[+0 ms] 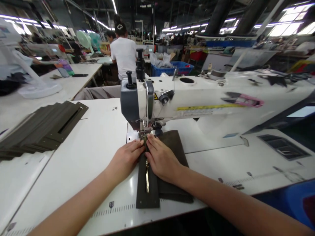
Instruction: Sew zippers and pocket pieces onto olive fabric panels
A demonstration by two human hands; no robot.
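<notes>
A dark olive fabric strip [148, 197] with a gold-toothed zipper [147, 178] lies lengthwise under the needle area of a white sewing machine [197, 98]. My left hand [126, 159] rests on the strip's left edge, fingers stretched toward the presser foot [145, 131]. Flat on the strip's right side, my right hand [162, 159] has its fingertips close to the foot and its thumb beside the zipper. A wider olive fabric piece [176, 144] extends to the right, partly under my right hand and forearm. My fingers hide part of the zipper.
Left on the table is a stack of olive pieces [36, 127] with slots. Pink-handled thread snips [251, 100] sit against the machine arm. Beyond are a person in a white shirt [124, 55], a blue crate [180, 68] and a white lamp base [40, 89].
</notes>
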